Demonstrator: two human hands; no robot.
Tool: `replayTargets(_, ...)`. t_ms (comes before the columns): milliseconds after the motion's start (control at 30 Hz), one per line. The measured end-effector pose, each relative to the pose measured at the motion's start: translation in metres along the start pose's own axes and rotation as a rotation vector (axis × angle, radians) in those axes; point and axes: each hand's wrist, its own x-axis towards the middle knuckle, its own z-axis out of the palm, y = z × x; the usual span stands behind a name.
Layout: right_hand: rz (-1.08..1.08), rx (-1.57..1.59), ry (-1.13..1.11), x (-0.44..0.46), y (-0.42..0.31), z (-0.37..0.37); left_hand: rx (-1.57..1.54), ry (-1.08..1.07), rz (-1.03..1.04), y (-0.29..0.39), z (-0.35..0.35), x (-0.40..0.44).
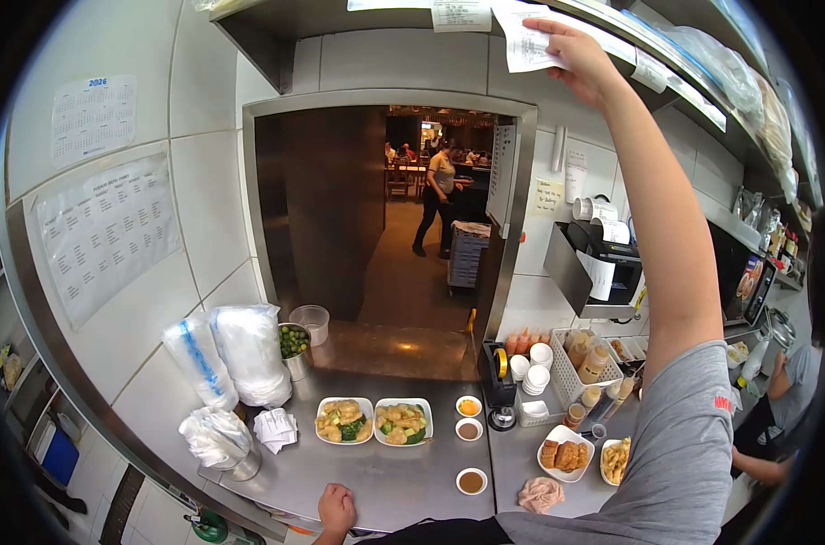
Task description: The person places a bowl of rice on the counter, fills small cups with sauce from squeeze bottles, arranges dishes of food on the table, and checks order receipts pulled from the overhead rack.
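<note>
My right hand [576,62] is raised high at the top of the view, its fingers closed on a white paper order ticket [527,47] that hangs at the edge of the steel shelf. More tickets [461,15] line the same shelf edge. Low at the front of the counter, my left hand [337,509] rests with curled fingers and nothing visible in it. Beyond it stand two white dishes of food with green vegetables, one on the left [344,421] and one on the right [403,422]. Small sauce cups [471,481] sit to their right.
Wrapped plastic packs [247,354] and a container of green limes [293,341] stand at left. A fried-food dish [565,454], a pink cloth [541,494], a bottle basket [590,368] and a ticket printer [603,263] are at right. Through the pass opening, a person [440,191] walks.
</note>
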Motion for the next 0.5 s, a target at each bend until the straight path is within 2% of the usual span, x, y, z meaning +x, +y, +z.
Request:
replayTargets(167, 0.086, -0.156, 0.115, 0.029, -0.011, 0.007, -0.031, -0.057, 0.042, 0.006, -0.006, 0.002)
replayTargets(233, 0.04, -0.117, 0.13, 0.06, 0.008, -0.002, -0.054, -0.06, 0.039, 0.003, -0.004, 0.003)
replayTargets(300, -0.251, -0.244, 0.251, 0.082, 0.024, -0.008, -0.072, -0.068, 0.036, -0.001, -0.003, 0.001)
replayTargets(333, -0.366, -0.57, 0.431, 0.065, 0.019, -0.002, -0.057, -0.069, 0.047, -0.001, -0.003, 0.002)
replayTargets(367, -0.364, -0.572, 0.434, 0.048, 0.012, 0.006, -0.042, -0.068, 0.059, 0.0, -0.002, 0.003)
replayTargets(433, -0.345, -0.818, 0.643, 0.02, -0.001, 0.024, -0.042, -0.052, 0.06, 0.012, -0.006, 0.003)
replayTargets(467, -0.449, -0.822, 0.656, 0.016, 0.005, 0.024, -0.043, -0.033, 0.056, 0.02, -0.009, 0.004)
replayTargets(500, -0.451, -0.823, 0.655, 0.014, 0.007, 0.021, -0.045, -0.033, 0.056, 0.023, -0.011, 0.005)
